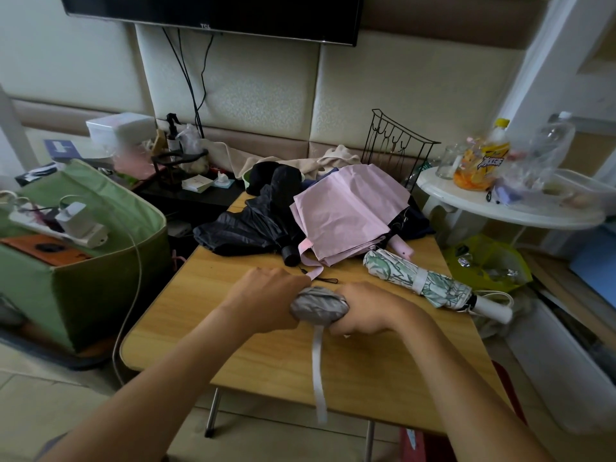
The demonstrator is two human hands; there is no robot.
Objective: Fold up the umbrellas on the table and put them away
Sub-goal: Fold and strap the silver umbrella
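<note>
Over the wooden table [233, 345] I hold a rolled grey umbrella [318, 306] between both hands. My left hand [266, 296] grips its left end and my right hand [368, 308] grips its right end. Its white strap [318, 371] hangs loose toward me. A leaf-patterned umbrella [420, 278] lies folded and strapped at the right, white handle [493, 310] near the table edge. A pink umbrella [346, 211] lies collapsed but loose at the back. A black umbrella [256, 225] lies crumpled to its left.
A green fabric box [83, 261] with a power strip [50, 225] stands at the left. A white round side table [500, 208] with bottles [483, 158] is at the right, a black wire rack [396, 145] behind. A yellow-green bag [486, 261] sits on the floor.
</note>
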